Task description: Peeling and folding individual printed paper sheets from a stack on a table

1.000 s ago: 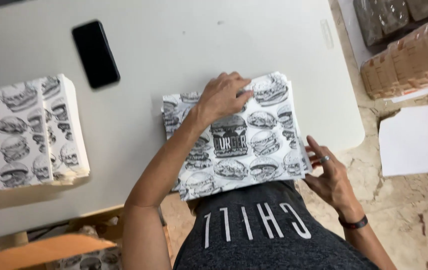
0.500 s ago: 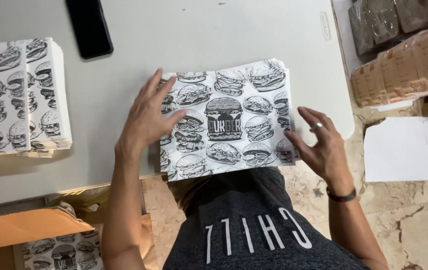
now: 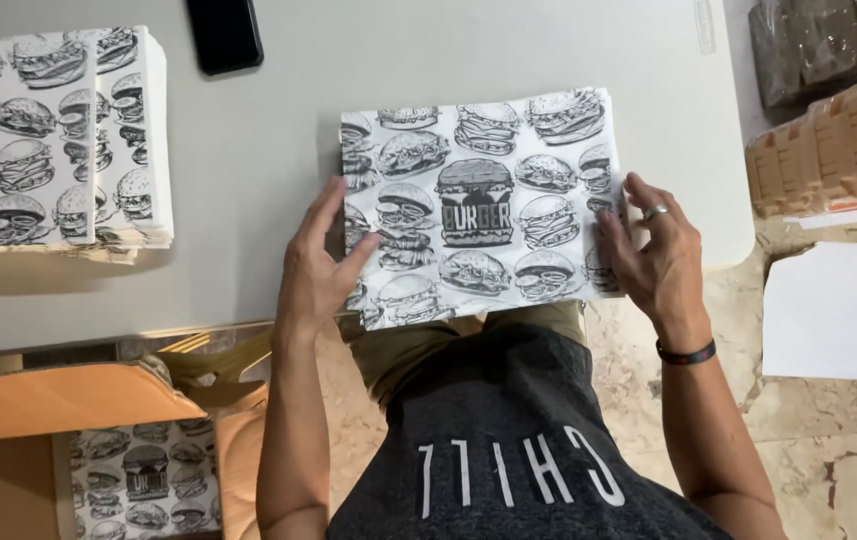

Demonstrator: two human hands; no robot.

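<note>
Bright, even daylight; soft shadows fall below the printed paper stack (image 3: 58, 140) and on the table (image 3: 248, 150); sharp focus, slight edge distortion

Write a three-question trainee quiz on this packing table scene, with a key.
1. True or false: both hands rest on the paper stack printed with burgers at the table's near edge.
2. Which hand wears a ring? A) left hand B) right hand
3. Fill in: the black phone lies on the grey ____, between the two printed stacks.

Key
1. True: one hand flanks each side of the stack, fingers on it.
2. B; that wrist also carries a dark band.
3. Table; the second stack sits at the far left.
</note>
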